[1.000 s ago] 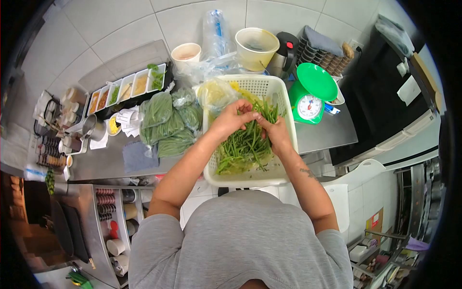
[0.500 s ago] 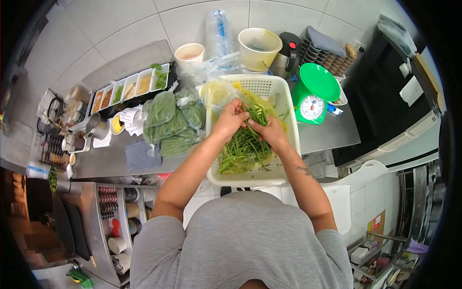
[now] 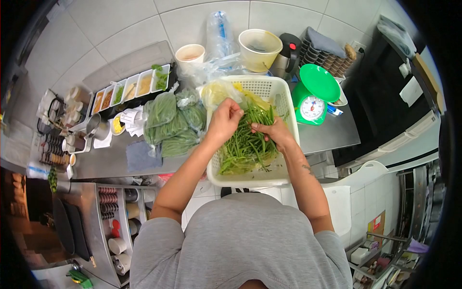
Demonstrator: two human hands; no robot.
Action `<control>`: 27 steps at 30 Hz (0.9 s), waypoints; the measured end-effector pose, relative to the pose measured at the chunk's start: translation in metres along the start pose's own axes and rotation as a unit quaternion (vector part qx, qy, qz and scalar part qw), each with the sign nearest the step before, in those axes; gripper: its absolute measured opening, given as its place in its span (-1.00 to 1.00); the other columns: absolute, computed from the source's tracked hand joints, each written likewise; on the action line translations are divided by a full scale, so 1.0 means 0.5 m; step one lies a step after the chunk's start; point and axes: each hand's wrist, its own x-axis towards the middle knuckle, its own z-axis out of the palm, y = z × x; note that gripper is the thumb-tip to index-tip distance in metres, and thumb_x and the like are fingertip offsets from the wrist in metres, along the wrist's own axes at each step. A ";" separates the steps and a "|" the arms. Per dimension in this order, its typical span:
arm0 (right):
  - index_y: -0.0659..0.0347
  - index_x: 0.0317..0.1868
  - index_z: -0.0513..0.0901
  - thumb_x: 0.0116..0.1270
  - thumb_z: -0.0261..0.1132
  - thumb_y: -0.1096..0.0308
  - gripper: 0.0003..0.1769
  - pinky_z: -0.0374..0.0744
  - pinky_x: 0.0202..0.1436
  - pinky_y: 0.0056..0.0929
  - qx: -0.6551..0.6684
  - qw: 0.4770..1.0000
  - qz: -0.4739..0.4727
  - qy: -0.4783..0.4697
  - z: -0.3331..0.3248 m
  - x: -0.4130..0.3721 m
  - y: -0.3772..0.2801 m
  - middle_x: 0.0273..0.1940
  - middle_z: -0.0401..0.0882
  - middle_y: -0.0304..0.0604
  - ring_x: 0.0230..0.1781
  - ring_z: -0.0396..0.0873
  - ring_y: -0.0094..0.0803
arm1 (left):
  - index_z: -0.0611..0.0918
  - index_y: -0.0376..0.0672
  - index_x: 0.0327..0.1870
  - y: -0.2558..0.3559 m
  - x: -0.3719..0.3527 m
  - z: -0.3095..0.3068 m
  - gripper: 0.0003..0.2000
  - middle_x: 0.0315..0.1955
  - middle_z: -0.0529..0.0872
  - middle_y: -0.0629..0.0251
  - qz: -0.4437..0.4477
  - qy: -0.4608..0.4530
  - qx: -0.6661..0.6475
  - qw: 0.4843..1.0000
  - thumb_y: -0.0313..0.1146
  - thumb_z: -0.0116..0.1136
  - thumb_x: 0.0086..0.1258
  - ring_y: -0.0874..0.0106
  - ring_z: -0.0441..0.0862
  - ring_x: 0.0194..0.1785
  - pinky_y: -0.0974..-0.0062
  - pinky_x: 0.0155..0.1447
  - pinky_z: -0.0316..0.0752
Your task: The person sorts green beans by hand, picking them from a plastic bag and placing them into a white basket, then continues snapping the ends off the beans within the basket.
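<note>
Over the basket point(image 3: 246, 181), left hand point(image 3: 223, 121) and right hand point(image 3: 275, 133) fingers are gripping green beans point(image 3: 244, 147); basket overhanging desk point(image 3: 328, 131), may tip.

No text is showing legibly: the dial of the green kitchen scale point(image 3: 311, 107), right of the white basket point(image 3: 250, 181) of green beans point(image 3: 245, 147), is showing only blurred marks.

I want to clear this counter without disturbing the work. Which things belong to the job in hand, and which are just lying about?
In hand: left hand and right hand, both gripping green beans; the white basket holding them.
Lying about, untouched: bagged greens, green scale, yellow tub, paper cup, condiment tray, blue cloth.
</note>
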 end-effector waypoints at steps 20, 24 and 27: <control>0.28 -0.16 0.64 0.18 0.39 0.36 -0.75 0.29 -0.63 -0.65 0.010 1.000 -0.006 -0.028 0.005 -0.005 -0.005 -0.45 0.63 -0.24 -0.60 0.40 -0.62 | 0.47 -0.30 -0.24 -0.003 -0.014 0.017 -0.92 -0.37 0.50 0.09 0.159 0.052 0.029 0.985 -0.61 0.02 0.28 0.16 0.55 -0.29 0.39 -0.23 0.45; 0.27 -0.16 0.64 0.21 0.36 0.35 -0.77 0.27 -0.65 -0.65 -0.006 0.999 -0.001 -0.034 0.006 -0.002 -0.005 -0.48 0.63 -0.25 -0.63 0.39 -0.63 | 0.51 -0.30 -0.21 0.007 -0.014 0.008 -0.88 -0.33 0.50 0.10 0.230 0.028 0.112 0.966 -0.63 0.05 0.25 0.17 0.57 -0.27 0.38 -0.21 0.49; 0.26 -0.17 0.63 0.23 0.34 0.33 -0.78 0.27 -0.66 -0.65 -0.017 0.999 -0.004 -0.045 0.005 -0.007 -0.013 -0.50 0.62 -0.24 -0.65 0.38 -0.63 | 0.52 -0.30 -0.24 0.015 -0.017 0.006 -0.89 -0.30 0.49 0.11 0.203 0.038 0.088 0.975 -0.64 0.06 0.23 0.16 0.57 -0.26 0.35 -0.22 0.49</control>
